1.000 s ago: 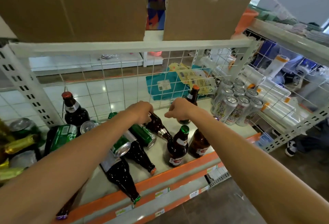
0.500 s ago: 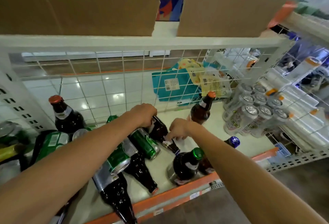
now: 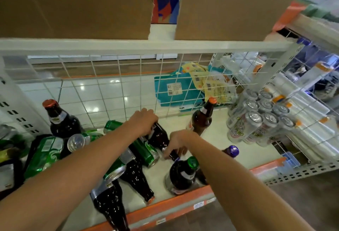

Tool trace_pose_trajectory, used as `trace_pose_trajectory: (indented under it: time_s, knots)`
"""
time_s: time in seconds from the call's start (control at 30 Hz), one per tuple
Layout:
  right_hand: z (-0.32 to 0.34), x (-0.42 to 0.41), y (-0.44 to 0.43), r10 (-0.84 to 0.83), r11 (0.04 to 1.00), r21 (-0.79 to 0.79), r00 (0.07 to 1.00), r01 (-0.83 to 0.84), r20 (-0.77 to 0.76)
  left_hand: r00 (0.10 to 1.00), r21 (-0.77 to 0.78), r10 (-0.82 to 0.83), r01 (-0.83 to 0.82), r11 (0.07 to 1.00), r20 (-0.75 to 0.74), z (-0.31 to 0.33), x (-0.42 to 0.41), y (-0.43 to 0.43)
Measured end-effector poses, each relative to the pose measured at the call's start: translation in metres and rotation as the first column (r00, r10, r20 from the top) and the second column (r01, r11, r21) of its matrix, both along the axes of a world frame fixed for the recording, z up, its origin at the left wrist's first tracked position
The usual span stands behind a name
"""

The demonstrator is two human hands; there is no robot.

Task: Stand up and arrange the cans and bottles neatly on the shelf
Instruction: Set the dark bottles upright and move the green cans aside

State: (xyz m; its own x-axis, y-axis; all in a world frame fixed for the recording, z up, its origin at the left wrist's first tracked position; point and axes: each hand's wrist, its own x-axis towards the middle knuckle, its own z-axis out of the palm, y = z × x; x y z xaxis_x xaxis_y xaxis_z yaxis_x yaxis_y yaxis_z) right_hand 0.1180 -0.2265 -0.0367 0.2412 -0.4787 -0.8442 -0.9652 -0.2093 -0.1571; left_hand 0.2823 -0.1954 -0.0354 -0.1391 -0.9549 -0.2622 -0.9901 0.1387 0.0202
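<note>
glossy dark glass bottle [image 3: 159, 137]; shiny metal cans [image 3: 254, 122], matt cardboard box [image 3: 77, 5]

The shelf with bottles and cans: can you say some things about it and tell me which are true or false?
1. The left hand and the right hand both hold one lying brown bottle. True.
2. The silver cans are tipped over. False: the silver cans stand upright together.
3. The green cans lie on their sides. True.
4. The green-capped bottle has fallen over. False: the green-capped bottle stands upright.
</note>
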Motion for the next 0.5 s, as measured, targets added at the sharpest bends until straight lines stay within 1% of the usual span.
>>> trace_pose_trajectory:
  time_s: [0.07,0.13,0.2,0.27,0.3,0.37,0.43,0.5]
  knots:
    - [-0.014,-0.001,0.006,-0.025,1.0,0.003,0.999,0.025,0.044,1.0,-0.003,0.001,-0.001,1.0,-0.013,-0.001,0.001,-0.001]
    - [-0.01,-0.003,-0.001,0.0,1.0,0.001,0.999,0.0,0.039,0.999,-0.009,0.005,-0.006,1.0,-0.045,-0.001,0.002,-0.001]
    - [0.009,-0.005,-0.013,0.038,0.999,-0.018,0.999,-0.038,0.011,0.995,-0.021,0.023,-0.025,0.999,-0.099,0.0,0.005,-0.003]
    - [0.038,-0.006,-0.02,0.083,0.994,-0.072,0.996,-0.084,-0.006,0.985,-0.012,0.046,-0.049,0.999,-0.166,0.001,0.007,-0.005]
    - [0.054,-0.007,-0.025,0.084,0.992,-0.091,0.996,-0.084,-0.005,0.977,-0.007,0.059,-0.061,0.998,-0.204,0.002,0.009,-0.006]
    - [0.084,-0.005,-0.037,0.039,0.992,-0.125,0.998,-0.032,0.057,0.946,0.028,0.117,-0.113,0.993,-0.301,0.003,0.009,-0.009]
    - [0.106,0.0,-0.048,0.038,0.976,-0.216,0.992,-0.011,0.122,0.9,0.078,0.199,-0.183,0.98,-0.389,0.003,0.009,-0.012]
    - [0.12,0.01,-0.052,0.083,0.936,-0.352,0.986,-0.028,0.141,0.857,0.118,0.253,-0.223,0.968,-0.45,0.001,0.008,-0.015]
